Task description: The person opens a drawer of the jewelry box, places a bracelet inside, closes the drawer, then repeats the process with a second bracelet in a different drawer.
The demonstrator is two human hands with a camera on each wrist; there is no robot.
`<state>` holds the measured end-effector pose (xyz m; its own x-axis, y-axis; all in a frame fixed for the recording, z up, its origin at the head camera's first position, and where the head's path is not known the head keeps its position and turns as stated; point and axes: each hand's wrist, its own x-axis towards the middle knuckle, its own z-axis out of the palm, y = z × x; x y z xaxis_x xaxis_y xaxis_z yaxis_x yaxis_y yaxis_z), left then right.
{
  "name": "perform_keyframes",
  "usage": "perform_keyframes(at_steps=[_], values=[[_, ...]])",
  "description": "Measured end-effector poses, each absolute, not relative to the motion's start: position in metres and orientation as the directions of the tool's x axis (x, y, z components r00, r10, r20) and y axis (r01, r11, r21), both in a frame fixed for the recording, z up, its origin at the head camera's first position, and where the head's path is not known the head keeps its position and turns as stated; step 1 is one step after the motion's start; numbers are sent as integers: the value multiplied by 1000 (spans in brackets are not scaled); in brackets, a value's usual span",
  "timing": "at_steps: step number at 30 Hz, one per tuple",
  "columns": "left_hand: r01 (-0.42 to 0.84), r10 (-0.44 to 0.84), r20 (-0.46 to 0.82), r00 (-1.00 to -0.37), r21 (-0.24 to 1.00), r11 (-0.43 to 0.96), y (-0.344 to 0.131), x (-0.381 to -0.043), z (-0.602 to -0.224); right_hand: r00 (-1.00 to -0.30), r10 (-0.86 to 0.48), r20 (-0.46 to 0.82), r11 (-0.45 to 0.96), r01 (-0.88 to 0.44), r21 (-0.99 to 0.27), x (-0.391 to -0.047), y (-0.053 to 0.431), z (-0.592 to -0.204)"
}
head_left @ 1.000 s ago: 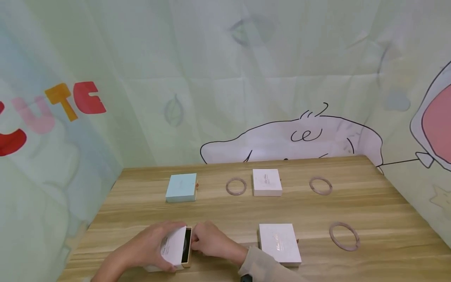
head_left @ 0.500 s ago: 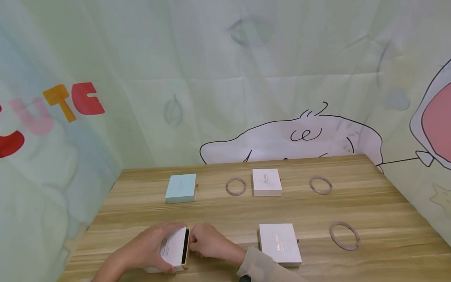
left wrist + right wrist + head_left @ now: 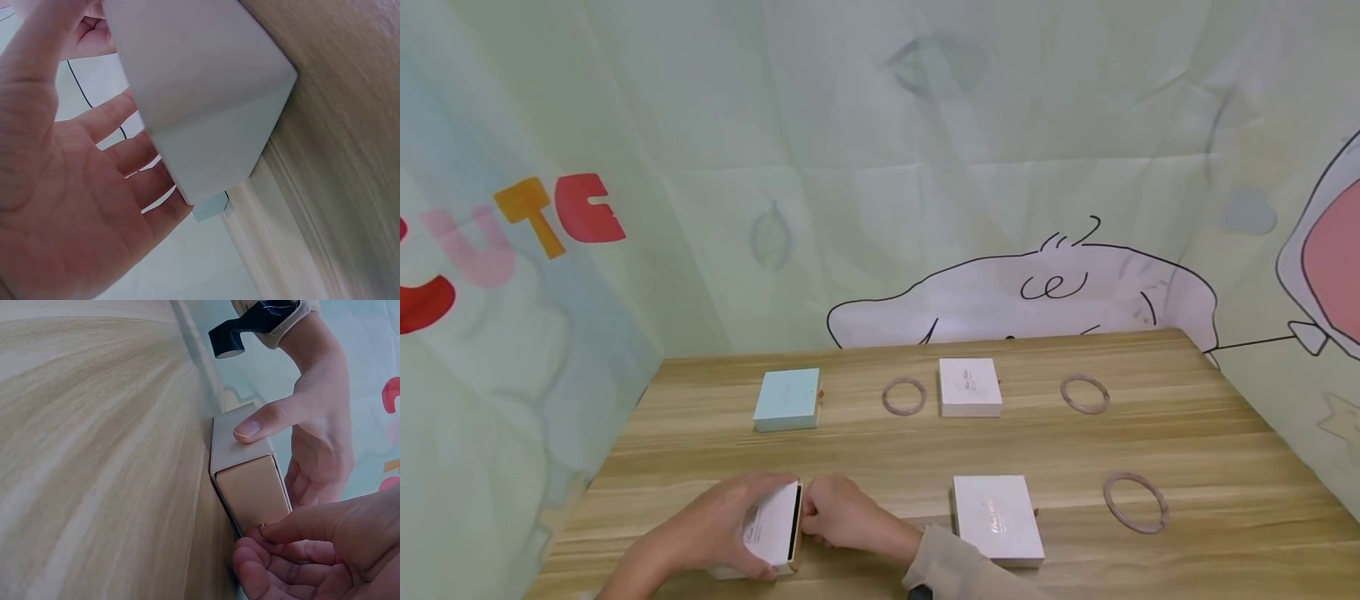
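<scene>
A white drawer-style gift box (image 3: 769,529) with printed lettering stands on the table at the near left. My left hand (image 3: 718,525) grips its outer sleeve (image 3: 187,69), thumb on one side and fingers on the opposite side. The tan drawer (image 3: 250,490) sticks out slightly from the sleeve, with a thin dark strip of its inside visible. At the drawer's front, my right hand (image 3: 846,515) has curled fingers, with thumb and fingertips pinched together where the small pull tab sits. Those fingertips mostly hide the tab. The drawer's contents are out of sight.
A light blue box (image 3: 787,400) and a white box (image 3: 970,387) stand toward the back. Another white box (image 3: 997,518) is beside my right forearm. Pale purple bangles lie apart: one ring (image 3: 888,407), a second ring (image 3: 1064,398) and a third ring (image 3: 1116,507). A printed curtain (image 3: 850,167) hangs behind.
The drawer has slid left into the sleeve, so its dark opening has narrowed. My right hand has shifted slightly left with it. The left hand holds its place.
</scene>
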<state>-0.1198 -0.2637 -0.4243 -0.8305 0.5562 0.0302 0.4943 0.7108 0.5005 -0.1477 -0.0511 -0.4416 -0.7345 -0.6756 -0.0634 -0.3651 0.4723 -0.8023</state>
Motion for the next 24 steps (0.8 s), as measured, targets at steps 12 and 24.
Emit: perform_keyframes(at_steps=[12, 24], values=[[506, 558, 34, -829, 469, 724, -264, -119, -423, -737, -673, -63, 469, -359, -807, -148, -57, -444], [511, 567, 26, -823, 469, 720, -264, -120, -422, -732, -679, -52, 489, -399, -776, -147, -58, -441]])
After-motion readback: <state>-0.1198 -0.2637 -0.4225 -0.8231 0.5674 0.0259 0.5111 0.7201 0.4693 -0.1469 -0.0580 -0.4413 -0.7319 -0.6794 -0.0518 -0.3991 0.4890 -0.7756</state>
